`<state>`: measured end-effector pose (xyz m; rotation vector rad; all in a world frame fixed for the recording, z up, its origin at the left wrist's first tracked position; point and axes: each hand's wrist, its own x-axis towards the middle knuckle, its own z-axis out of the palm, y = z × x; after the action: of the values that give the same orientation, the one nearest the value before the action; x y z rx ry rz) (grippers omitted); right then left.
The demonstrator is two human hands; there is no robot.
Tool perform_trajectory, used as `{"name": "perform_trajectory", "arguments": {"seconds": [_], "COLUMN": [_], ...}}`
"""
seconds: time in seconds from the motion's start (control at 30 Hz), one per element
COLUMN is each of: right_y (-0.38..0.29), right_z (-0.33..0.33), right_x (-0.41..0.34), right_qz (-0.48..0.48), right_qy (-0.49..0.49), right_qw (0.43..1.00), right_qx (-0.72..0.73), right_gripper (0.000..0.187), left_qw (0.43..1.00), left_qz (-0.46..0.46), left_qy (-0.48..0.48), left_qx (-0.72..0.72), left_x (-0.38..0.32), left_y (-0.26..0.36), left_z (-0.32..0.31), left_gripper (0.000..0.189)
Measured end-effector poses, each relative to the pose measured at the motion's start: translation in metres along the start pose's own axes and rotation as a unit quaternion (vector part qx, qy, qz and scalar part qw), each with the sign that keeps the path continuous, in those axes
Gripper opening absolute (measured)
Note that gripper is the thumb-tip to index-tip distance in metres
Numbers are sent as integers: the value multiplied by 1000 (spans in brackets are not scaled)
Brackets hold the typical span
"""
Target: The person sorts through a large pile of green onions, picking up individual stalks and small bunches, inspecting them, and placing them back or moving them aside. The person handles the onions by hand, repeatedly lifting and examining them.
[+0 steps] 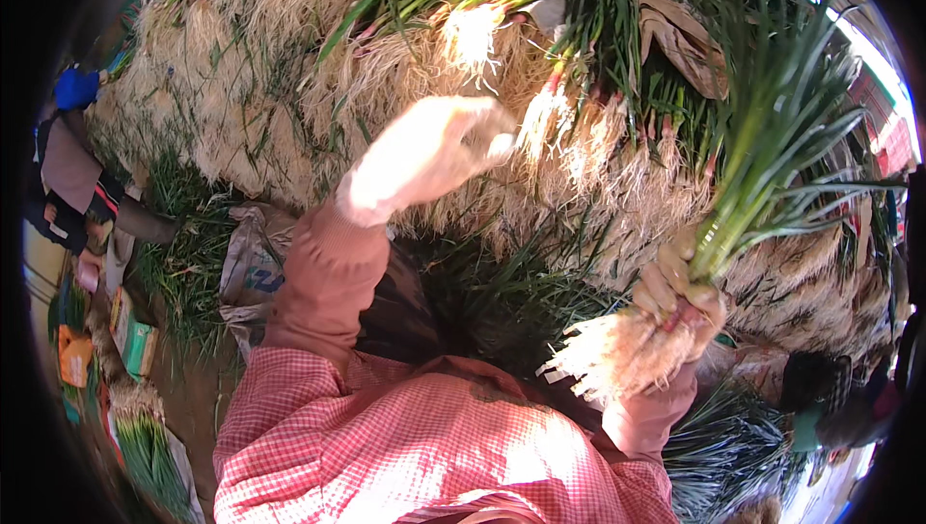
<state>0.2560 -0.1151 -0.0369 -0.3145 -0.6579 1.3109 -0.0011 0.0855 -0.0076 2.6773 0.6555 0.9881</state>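
Note:
My right hand grips a thick bunch of spring onions near its base. The green leaves fan up and to the right, while the pale stringy roots spread out below the fist. My left hand is raised, overexposed by sunlight, with its fingers curved, a gap before the thumb, and nothing visible in it. Just beyond that hand rises a large heap of spring onions stacked with roots outward. Close to its fingertips hang sunlit roots of a bunch on the heap.
Loose green leaves litter the ground before me. A printed woven sack lies left of my sleeve. Another person works at far left, near a tied bunch of spring onions. More leafy bunches lie at lower right. Brown cloth rests on the heap.

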Motion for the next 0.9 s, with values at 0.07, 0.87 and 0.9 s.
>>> {"name": "perform_trajectory", "arguments": {"seconds": [0.07, 0.87, 0.9], "right_y": [12, 80, 77], "right_z": [-9, -5, -4], "right_x": [8, -23, -23], "right_qz": [19, 132, 150], "right_qy": [75, -14, -82], "right_qw": [996, 991, 983], "right_qx": [-38, 7, 67], "right_gripper": [37, 39, 33], "left_qw": [969, 574, 658], "left_qz": [-192, -326, -330], "left_qy": [63, 8, 8], "left_qx": [-143, -751, -676], "left_x": [60, -26, -23], "left_y": [-9, 41, 43], "left_z": [27, 196, 200], "left_gripper": [32, 35, 29]}}
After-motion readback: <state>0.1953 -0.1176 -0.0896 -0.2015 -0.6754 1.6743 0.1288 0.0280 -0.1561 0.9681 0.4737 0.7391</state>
